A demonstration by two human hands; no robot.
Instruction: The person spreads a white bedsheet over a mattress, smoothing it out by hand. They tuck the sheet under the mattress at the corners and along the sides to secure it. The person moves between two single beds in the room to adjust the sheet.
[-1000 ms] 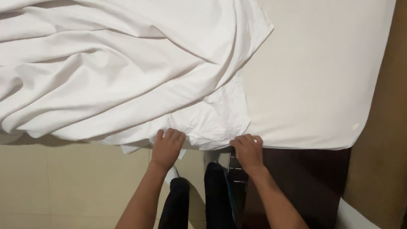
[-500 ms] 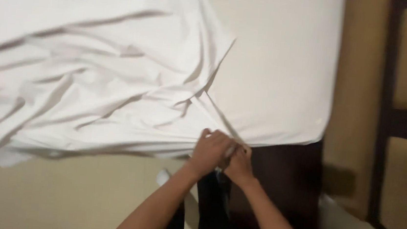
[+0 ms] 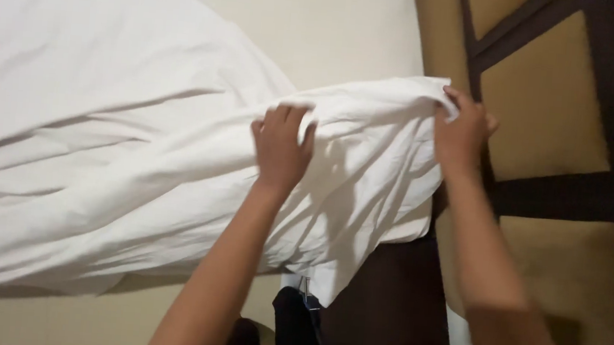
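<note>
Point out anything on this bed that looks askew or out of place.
The white sheet is not lying flat: it is bunched in deep creases and sits slanted across the mattress. Its corner is lifted off the bed, gripped by the right hand and left hand. No stain or tear shows.

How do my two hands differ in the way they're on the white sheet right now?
The left hand lies partway along the white sheet, fingers curled over its raised fold, while the right hand grips the sheet's far corner beside the dark wooden frame. The left hand sits lower and nearer the middle; the right hand is higher and further out. Both are bare, seen from the back, and hold the same sheet above the mattress.
</note>
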